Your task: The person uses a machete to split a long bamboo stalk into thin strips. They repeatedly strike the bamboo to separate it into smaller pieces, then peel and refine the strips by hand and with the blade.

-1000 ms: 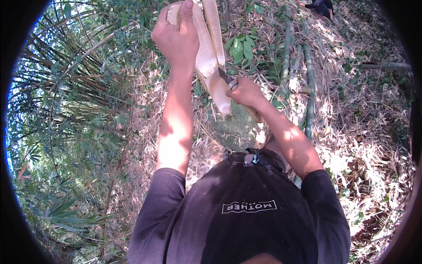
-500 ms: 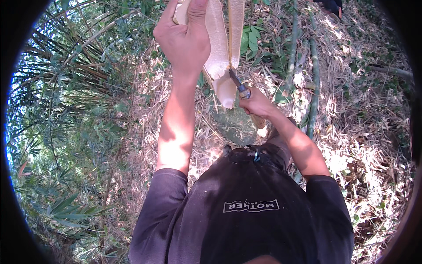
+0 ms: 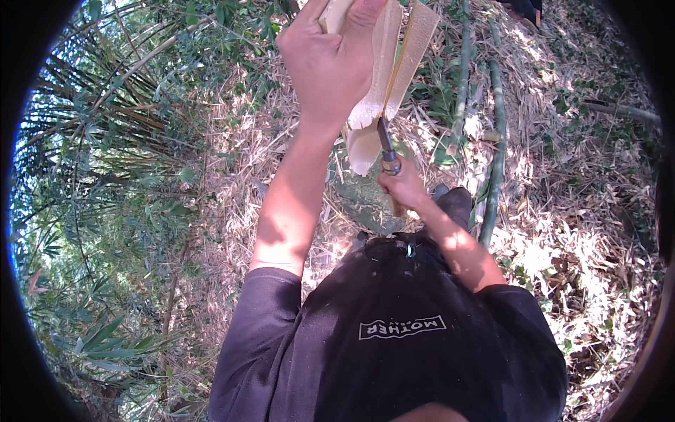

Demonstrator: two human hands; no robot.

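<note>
My left hand [image 3: 329, 74] is closed around a long split length of bamboo [image 3: 383, 60] near the upper edge, its pale hollow inside showing. A narrower split strip [image 3: 416, 46] angles away to the right of it, with a gap between the two that narrows downward. My right hand [image 3: 403, 184] grips a knife [image 3: 387, 141] by its handle, with a metal collar above the fist. The dark blade points up and meets the bamboo at the lower end of the gap. How deep the blade sits cannot be made out. The bamboo's far end is out of view.
Green bamboo poles [image 3: 498, 133] lie on the right over dry leaf litter [image 3: 555, 190]. Dense green growth [image 3: 105, 183] fills the left side. Below my hands is a flat greenish surface [image 3: 362, 204]. Something dark [image 3: 529, 10] shows at the top right edge.
My left hand and the bamboo have shifted right. The narrower strip leans further right and the gap looks wider above. The knife stands more upright, still at the split.
</note>
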